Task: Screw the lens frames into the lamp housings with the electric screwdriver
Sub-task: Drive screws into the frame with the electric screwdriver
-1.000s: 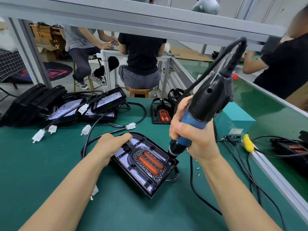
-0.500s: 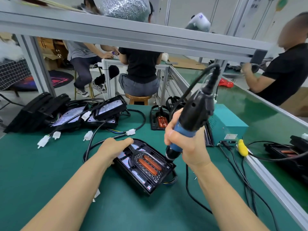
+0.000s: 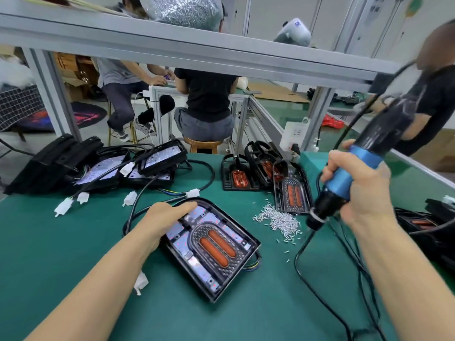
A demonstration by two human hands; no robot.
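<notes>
The left hand (image 3: 163,219) lies flat on the lamp housing (image 3: 211,247) in the middle of the green table (image 3: 61,242), fingers straight. The right hand (image 3: 364,190) wraps tight round the electric screwdriver (image 3: 344,183), held up above a pile of small screws (image 3: 278,221).

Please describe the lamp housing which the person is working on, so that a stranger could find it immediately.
On the green table, look at the near middle, under the left hand. The lamp housing lies flat there, apart from the stacked housings at the back left. Only this one has a hand resting on it and shows two orange oval lenses.
</notes>
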